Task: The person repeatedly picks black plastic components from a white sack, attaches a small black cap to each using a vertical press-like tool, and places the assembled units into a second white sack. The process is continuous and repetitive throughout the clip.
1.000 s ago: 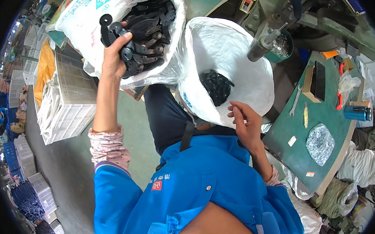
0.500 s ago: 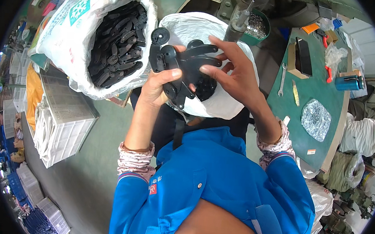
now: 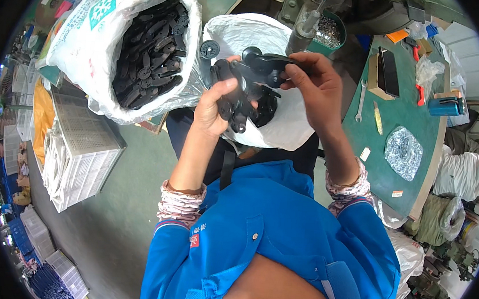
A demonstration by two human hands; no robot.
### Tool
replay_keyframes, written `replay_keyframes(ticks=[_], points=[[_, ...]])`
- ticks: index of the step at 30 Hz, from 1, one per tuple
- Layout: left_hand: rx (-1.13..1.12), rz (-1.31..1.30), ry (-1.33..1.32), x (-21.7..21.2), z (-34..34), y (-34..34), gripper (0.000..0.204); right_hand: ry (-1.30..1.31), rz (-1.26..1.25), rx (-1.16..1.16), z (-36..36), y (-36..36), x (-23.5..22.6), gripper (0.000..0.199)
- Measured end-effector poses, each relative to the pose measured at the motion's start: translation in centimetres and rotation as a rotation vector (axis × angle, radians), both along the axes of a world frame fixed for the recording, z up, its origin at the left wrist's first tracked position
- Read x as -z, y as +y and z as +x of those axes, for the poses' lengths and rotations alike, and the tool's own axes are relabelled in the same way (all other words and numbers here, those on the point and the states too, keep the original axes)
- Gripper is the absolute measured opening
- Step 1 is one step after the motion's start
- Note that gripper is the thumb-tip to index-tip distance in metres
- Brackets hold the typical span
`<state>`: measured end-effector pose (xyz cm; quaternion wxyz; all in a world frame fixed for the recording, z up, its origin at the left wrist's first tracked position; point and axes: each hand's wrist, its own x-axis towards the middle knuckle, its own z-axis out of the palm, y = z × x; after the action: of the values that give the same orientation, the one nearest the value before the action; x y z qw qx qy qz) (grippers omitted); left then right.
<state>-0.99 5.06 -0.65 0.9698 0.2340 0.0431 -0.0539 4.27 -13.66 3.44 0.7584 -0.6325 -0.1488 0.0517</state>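
In my left hand [image 3: 215, 109] is a bunch of black plastic lever-shaped parts [image 3: 233, 95], each long with a rounded end. Thumb and fingers wrap round them, and a part with a round disc end [image 3: 209, 49] sticks out at the upper left. My right hand [image 3: 315, 82] pinches the far end of a black curved part [image 3: 269, 63], whose other end reaches the bunch. Both hands are above an open white sack [image 3: 289, 122]. More black parts [image 3: 266, 106] lie inside it, partly hidden by my hands.
Left of it, another white sack [image 3: 85, 30] is filled with similar black parts [image 3: 148, 58]. A metal machine post [image 3: 304, 33] rises behind, beside a green bin of small metal pieces [image 3: 328, 33]. On the right bench are a wrench [image 3: 361, 101], a yellow cutter [image 3: 377, 119] and a clear bag [image 3: 403, 153].
My left hand has moved slightly right with the bunch. My right hand has shifted right, and its spread fingers have closed on the end of a curved part.
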Motion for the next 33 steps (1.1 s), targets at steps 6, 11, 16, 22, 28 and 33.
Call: replay_keyframes(ticks=[6,11,16,22,28,33], points=[[-0.065,-0.008,0.034,0.5,0.1,-0.3,0.052,-0.065,-0.03,0.055,-1.5,1.5,1.9,0.022],[-0.062,-0.038,0.038,0.4,-0.1,-0.3,0.05,-0.1,0.052,0.087,-2.2,2.3,2.0,0.022],[-0.108,-0.022,0.002,2.0,-0.2,-0.8,0.051,-0.739,-0.264,0.18,-2.2,3.0,2.3,0.027],[-0.132,-0.089,-0.002,2.3,-0.7,-0.6,0.057,-0.815,-0.449,-0.056,-2.2,2.8,1.8,0.031],[-0.155,0.06,0.053,1.3,-0.7,-0.8,0.053,-0.837,-0.447,-0.142,-2.6,2.3,1.1,0.032],[-0.153,0.072,0.074,0.6,-0.9,-0.6,0.052,-0.676,-0.367,0.105,-2.8,1.3,2.5,0.03]])
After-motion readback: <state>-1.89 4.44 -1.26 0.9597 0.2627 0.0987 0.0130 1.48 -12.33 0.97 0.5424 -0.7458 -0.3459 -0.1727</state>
